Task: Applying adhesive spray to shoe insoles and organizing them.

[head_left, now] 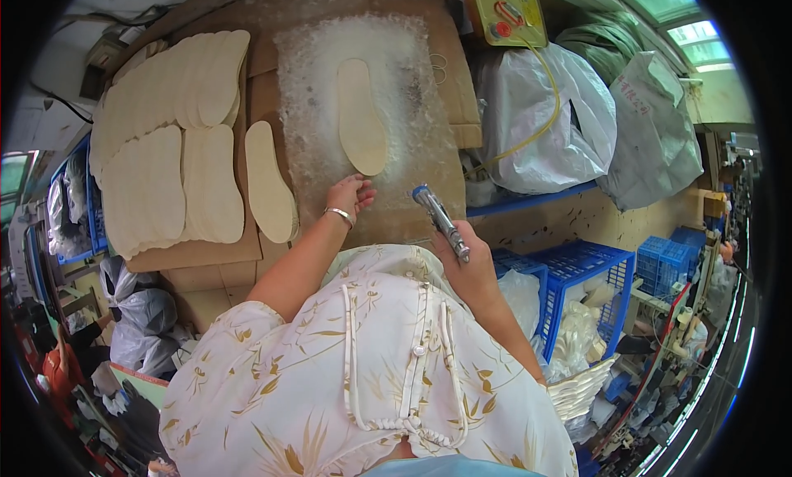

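Note:
A single cream shoe insole lies on a white, glue-crusted work surface. My left hand, with a bracelet on the wrist, hovers just below the insole's near end, fingers slightly spread and holding nothing. My right hand grips a metal spray gun with a blue tip, its nozzle pointing up toward the crusted surface.
Rows of overlapped cream insoles lie on cardboard at left, one lone insole beside them. White and grey bags are piled at right, blue crates with insoles below. A yellow box sits at the back.

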Demonstrator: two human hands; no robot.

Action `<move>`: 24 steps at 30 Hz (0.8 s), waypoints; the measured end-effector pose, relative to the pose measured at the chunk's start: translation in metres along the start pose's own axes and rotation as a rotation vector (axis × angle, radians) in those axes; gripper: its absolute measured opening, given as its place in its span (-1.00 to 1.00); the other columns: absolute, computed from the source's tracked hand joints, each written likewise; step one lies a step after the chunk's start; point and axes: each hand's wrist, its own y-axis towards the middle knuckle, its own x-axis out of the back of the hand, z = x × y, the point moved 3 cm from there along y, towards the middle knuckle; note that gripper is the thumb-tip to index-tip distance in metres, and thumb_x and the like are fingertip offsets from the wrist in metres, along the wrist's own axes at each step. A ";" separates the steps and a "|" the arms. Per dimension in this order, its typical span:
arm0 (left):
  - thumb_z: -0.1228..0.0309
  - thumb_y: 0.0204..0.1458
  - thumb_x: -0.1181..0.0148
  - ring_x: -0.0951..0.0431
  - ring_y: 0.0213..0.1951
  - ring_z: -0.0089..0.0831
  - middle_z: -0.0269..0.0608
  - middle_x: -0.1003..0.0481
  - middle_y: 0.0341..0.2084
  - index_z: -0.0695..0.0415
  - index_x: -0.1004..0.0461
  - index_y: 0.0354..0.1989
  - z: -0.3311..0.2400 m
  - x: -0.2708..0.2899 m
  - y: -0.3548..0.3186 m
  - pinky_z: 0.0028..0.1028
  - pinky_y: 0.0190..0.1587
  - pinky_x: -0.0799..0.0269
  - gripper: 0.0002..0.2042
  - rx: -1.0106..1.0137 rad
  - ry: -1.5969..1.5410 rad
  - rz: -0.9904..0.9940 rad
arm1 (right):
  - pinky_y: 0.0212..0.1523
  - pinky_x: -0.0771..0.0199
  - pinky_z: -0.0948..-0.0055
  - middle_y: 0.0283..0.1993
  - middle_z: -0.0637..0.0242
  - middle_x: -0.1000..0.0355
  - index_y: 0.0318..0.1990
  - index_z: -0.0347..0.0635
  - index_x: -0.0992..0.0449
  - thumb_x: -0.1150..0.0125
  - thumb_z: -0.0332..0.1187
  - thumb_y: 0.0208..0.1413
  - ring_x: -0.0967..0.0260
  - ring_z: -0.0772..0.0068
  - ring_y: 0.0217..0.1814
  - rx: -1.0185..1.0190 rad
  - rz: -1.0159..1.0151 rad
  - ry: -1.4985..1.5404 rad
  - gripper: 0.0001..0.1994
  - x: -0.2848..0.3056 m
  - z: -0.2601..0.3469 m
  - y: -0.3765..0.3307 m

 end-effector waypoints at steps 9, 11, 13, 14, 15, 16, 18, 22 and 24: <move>0.53 0.06 0.08 -0.54 -0.36 -0.34 -0.17 -0.47 -0.22 0.17 -0.27 0.11 0.000 0.003 -0.005 -0.43 -0.35 -0.54 -0.62 0.040 -0.019 0.018 | -0.43 -0.37 0.29 -0.48 0.00 -0.41 -0.27 -0.24 -0.38 -0.23 -0.33 0.09 -0.38 -0.10 -0.44 -0.008 0.029 0.018 -0.80 -0.001 0.000 -0.006; 0.53 0.06 0.09 -0.54 -0.36 -0.34 -0.17 -0.47 -0.22 0.16 -0.27 0.12 0.002 0.004 -0.003 -0.43 -0.35 -0.54 -0.61 0.044 -0.028 0.026 | -0.42 -0.37 0.29 -0.47 0.00 -0.41 -0.27 -0.24 -0.38 -0.23 -0.33 0.09 -0.38 -0.10 -0.43 -0.059 -0.004 0.001 -0.80 0.000 -0.002 -0.006; 0.53 0.06 0.09 -0.54 -0.36 -0.35 -0.17 -0.47 -0.22 0.15 -0.27 0.12 0.003 0.004 -0.003 -0.43 -0.35 -0.54 -0.61 0.050 -0.035 0.038 | -0.41 -0.37 0.28 -0.46 -0.02 -0.42 -0.27 -0.25 -0.38 -0.23 -0.33 0.09 -0.38 -0.11 -0.42 -0.007 0.030 0.033 -0.80 0.000 0.005 -0.008; 0.54 0.06 0.09 -0.54 -0.36 -0.35 -0.17 -0.47 -0.22 0.15 -0.27 0.12 0.003 0.004 -0.004 -0.43 -0.35 -0.54 -0.60 0.051 -0.031 0.032 | -0.41 -0.37 0.28 -0.46 -0.02 -0.42 -0.27 -0.25 -0.38 -0.23 -0.33 0.09 -0.38 -0.11 -0.42 -0.010 0.029 0.032 -0.80 -0.001 0.005 -0.008; 0.54 0.05 0.09 -0.55 -0.37 -0.35 -0.17 -0.47 -0.22 0.14 -0.27 0.13 0.003 0.004 -0.004 -0.43 -0.35 -0.54 -0.60 0.051 -0.028 0.027 | -0.41 -0.37 0.27 -0.46 -0.02 -0.42 -0.27 -0.25 -0.38 -0.22 -0.33 0.09 -0.38 -0.11 -0.42 -0.004 0.067 0.031 -0.80 -0.004 0.005 -0.009; 0.54 0.05 0.09 -0.55 -0.37 -0.35 -0.17 -0.47 -0.22 0.14 -0.27 0.13 0.003 0.005 -0.004 -0.43 -0.35 -0.54 -0.60 0.051 -0.028 0.027 | -0.41 -0.37 0.27 -0.46 -0.03 -0.42 -0.27 -0.25 -0.38 -0.22 -0.33 0.10 -0.39 -0.11 -0.42 0.004 0.107 0.031 -0.80 -0.007 0.005 -0.009; 0.54 0.05 0.09 -0.55 -0.38 -0.36 -0.18 -0.48 -0.23 0.13 -0.27 0.13 0.003 0.005 -0.003 -0.43 -0.36 -0.54 -0.60 0.053 -0.036 0.036 | -0.42 -0.37 0.27 -0.46 -0.03 -0.42 -0.27 -0.25 -0.38 -0.22 -0.32 0.10 -0.38 -0.11 -0.42 -0.008 0.074 0.020 -0.80 -0.007 -0.003 -0.010; 0.53 0.05 0.09 -0.55 -0.39 -0.36 -0.18 -0.48 -0.24 0.14 -0.28 0.12 0.002 0.005 -0.005 -0.42 -0.37 -0.54 -0.60 0.062 -0.044 0.041 | -0.41 -0.37 0.27 -0.46 -0.02 -0.42 -0.27 -0.24 -0.39 -0.22 -0.31 0.10 -0.37 -0.12 -0.42 -0.080 0.020 -0.030 -0.79 0.001 -0.009 -0.010; 0.52 0.05 0.08 -0.55 -0.39 -0.36 -0.18 -0.48 -0.25 0.14 -0.28 0.11 0.003 0.006 -0.004 -0.43 -0.38 -0.54 -0.61 0.055 -0.048 0.040 | -0.42 -0.37 0.27 -0.46 -0.02 -0.42 -0.27 -0.24 -0.39 -0.23 -0.31 0.09 -0.37 -0.12 -0.42 -0.081 0.039 -0.014 -0.79 0.002 -0.002 -0.011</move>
